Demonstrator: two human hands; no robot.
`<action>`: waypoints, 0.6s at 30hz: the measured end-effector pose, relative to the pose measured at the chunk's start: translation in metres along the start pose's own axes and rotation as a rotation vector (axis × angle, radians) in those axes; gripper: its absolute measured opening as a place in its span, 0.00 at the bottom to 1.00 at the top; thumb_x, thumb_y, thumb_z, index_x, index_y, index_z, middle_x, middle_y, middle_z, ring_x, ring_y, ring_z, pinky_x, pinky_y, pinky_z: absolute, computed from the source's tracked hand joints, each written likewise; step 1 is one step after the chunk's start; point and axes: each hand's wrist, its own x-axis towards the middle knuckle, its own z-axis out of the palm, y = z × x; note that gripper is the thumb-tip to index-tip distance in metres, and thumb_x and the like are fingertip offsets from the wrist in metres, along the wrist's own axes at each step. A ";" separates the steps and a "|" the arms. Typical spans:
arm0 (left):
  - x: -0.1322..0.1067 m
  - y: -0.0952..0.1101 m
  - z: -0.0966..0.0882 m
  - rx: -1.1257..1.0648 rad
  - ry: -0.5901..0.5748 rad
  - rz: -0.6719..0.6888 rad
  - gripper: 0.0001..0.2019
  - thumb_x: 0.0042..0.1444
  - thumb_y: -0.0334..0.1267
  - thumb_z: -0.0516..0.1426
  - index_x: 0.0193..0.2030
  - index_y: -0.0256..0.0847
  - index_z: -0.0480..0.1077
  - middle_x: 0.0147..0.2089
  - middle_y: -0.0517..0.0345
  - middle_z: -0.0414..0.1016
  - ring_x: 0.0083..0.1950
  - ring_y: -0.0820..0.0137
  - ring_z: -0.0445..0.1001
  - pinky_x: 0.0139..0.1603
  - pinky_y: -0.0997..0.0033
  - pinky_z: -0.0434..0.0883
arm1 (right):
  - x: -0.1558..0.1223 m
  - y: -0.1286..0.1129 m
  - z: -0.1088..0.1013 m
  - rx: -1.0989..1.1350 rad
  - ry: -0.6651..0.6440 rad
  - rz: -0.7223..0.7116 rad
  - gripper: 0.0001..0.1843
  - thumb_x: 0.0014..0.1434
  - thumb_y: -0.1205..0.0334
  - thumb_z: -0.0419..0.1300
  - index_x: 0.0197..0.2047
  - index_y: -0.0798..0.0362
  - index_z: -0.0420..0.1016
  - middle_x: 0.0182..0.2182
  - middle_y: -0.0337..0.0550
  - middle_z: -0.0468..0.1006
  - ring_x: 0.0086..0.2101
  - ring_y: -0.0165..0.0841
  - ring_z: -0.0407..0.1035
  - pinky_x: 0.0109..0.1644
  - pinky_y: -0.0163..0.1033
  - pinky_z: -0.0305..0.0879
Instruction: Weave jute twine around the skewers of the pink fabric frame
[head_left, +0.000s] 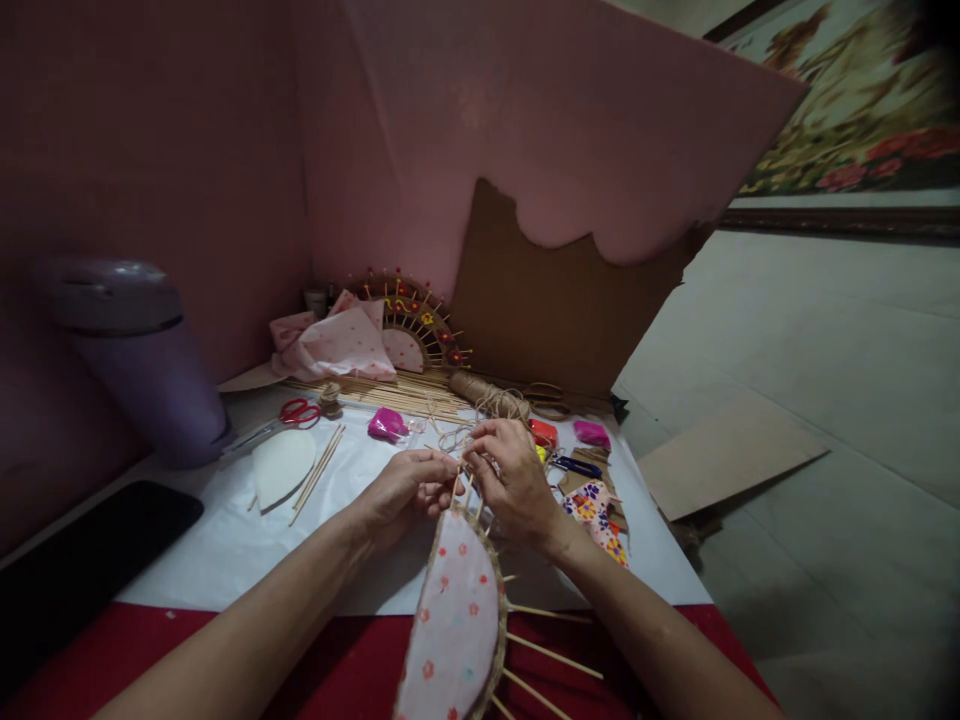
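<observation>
A half-round fan-like piece [459,610], covered in pale cloth with small red flowers, stands on its end before me. Brown twine edges its curve, and thin wooden sticks [555,655] radiate from it. At its far end my left hand [409,490] is closed, thumb and finger pinching a wooden stick. Just right of it, my right hand [514,480] has its fingers bent together at the same stick ends, on what appears to be a strand of twine. The fingers partly hide the strand. Loose loops lead back to a twine roll [487,395].
Red-handled scissors [300,412], a white leaf-shaped piece [283,468] and loose sticks [318,475] lie left. A purple tumbler [146,370] and black phone [97,550] stand further left. Behind are magenta clay [387,425], cardboard [555,310] and a finished-looking fan [420,320]. Blue-handled clippers [577,466] lie right.
</observation>
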 end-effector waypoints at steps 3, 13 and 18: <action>0.000 0.001 0.000 0.002 0.006 -0.002 0.03 0.46 0.29 0.61 0.29 0.31 0.72 0.24 0.53 0.72 0.20 0.78 0.64 0.20 0.80 0.60 | 0.000 0.001 -0.003 -0.011 -0.017 -0.013 0.08 0.61 0.68 0.54 0.31 0.53 0.72 0.39 0.45 0.72 0.43 0.37 0.62 0.49 0.46 0.56; 0.001 0.001 0.001 0.005 0.006 -0.003 0.04 0.45 0.29 0.60 0.29 0.30 0.73 0.24 0.54 0.71 0.20 0.79 0.64 0.20 0.80 0.60 | 0.002 0.002 -0.006 -0.025 -0.060 -0.038 0.02 0.55 0.68 0.61 0.30 0.52 0.72 0.40 0.45 0.73 0.45 0.40 0.62 0.49 0.47 0.56; 0.000 0.001 0.001 -0.002 0.003 -0.009 0.03 0.45 0.29 0.61 0.28 0.30 0.73 0.24 0.54 0.71 0.20 0.79 0.64 0.20 0.80 0.60 | 0.003 0.003 0.000 -0.001 -0.053 0.003 0.08 0.58 0.69 0.56 0.28 0.53 0.69 0.38 0.45 0.73 0.43 0.38 0.62 0.48 0.46 0.57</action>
